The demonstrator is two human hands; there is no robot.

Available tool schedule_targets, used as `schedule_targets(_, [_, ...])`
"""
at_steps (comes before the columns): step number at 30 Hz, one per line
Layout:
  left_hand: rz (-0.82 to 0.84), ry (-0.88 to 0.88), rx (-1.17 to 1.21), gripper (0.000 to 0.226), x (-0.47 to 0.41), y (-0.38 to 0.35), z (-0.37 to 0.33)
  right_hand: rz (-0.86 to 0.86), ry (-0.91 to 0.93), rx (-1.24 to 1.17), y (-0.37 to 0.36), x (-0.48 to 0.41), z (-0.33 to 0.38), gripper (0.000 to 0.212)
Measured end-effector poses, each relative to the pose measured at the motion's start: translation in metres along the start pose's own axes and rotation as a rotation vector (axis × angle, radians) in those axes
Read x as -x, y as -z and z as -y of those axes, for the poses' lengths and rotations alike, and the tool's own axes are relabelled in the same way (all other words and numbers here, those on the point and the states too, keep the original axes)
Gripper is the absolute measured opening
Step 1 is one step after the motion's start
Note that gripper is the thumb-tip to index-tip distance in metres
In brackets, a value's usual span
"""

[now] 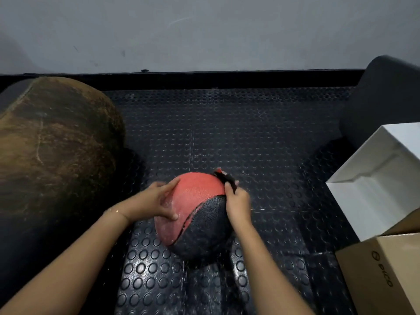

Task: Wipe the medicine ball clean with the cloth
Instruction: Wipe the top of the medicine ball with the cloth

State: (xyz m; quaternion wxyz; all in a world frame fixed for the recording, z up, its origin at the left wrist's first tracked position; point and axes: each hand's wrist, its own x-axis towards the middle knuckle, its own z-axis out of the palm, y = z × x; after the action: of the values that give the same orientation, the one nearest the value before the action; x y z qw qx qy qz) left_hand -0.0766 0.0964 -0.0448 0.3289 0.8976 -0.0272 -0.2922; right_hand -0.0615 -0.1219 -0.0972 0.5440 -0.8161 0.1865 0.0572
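A red and black medicine ball (195, 201) rests on the studded rubber floor in the lower middle of the head view. My left hand (156, 201) lies flat against its red left side, fingers spread, steadying it. My right hand (238, 204) grips a dark cloth (227, 178) with a bit of red on it and presses it to the ball's upper right edge. Most of the cloth is hidden by the ball and my fingers.
A large worn brown leather bag (52, 151) lies on the left. A white open box (381, 180) and a cardboard box (386, 273) stand at the right, with a dark padded shape (386, 96) behind them. A grey wall runs along the back.
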Motion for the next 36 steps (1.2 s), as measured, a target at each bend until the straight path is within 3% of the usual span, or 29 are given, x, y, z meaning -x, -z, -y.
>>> schedule_targets(2, [-0.049,0.060,0.254,0.146,0.010,-0.020,-0.001,-0.058,0.021,-0.039,0.001,0.014,-0.011,0.045])
schedule_targets(6, [-0.184,0.097,0.314,0.157,-0.002,-0.038,0.001,-0.108,0.050,-0.093,-0.006,0.048,-0.019,0.044])
schedule_targets(11, [-0.194,0.091,0.364,0.161,-0.017,-0.025,0.005,-0.110,0.659,0.393,-0.032,0.113,-0.032,0.059])
schedule_targets(13, [-0.196,0.074,0.361,0.158,-0.018,-0.026,0.002,-0.005,0.562,0.337,-0.016,0.082,-0.019,0.052])
schedule_targets(16, [-0.218,0.081,0.362,0.150,-0.025,-0.025,-0.007,0.050,0.129,0.114,0.004,0.003,0.021,0.036])
schedule_targets(17, [-0.214,0.102,0.350,0.145,-0.026,-0.023,-0.012,0.034,0.063,0.119,0.006,-0.011,0.034,0.036])
schedule_targets(19, [-0.209,0.128,0.343,0.139,-0.030,-0.018,-0.019,-0.024,0.183,0.142,-0.003,0.001,0.034,0.040])
schedule_targets(23, [-0.214,0.171,0.308,0.127,-0.031,-0.017,-0.025,0.016,0.413,0.245,-0.014,0.094,-0.019,0.061])
schedule_targets(25, [-0.218,0.178,0.297,0.128,-0.030,-0.022,-0.025,-0.009,0.477,0.218,-0.007,0.084,-0.031,0.058])
schedule_targets(27, [-0.229,0.189,0.296,0.143,-0.029,-0.024,-0.026,-0.014,0.382,0.142,-0.003,0.035,-0.015,0.044])
schedule_targets(30, [-0.221,0.192,0.330,0.144,-0.031,-0.025,-0.025,0.038,0.035,0.068,0.009,-0.028,0.027,0.040])
schedule_targets(33, [-0.228,0.193,0.388,0.140,-0.032,-0.020,-0.025,-0.054,0.205,0.085,-0.004,0.007,0.020,0.039])
schedule_targets(36, [-0.247,0.212,0.428,0.143,-0.027,-0.018,-0.026,0.007,0.432,0.139,-0.018,0.076,-0.010,0.058])
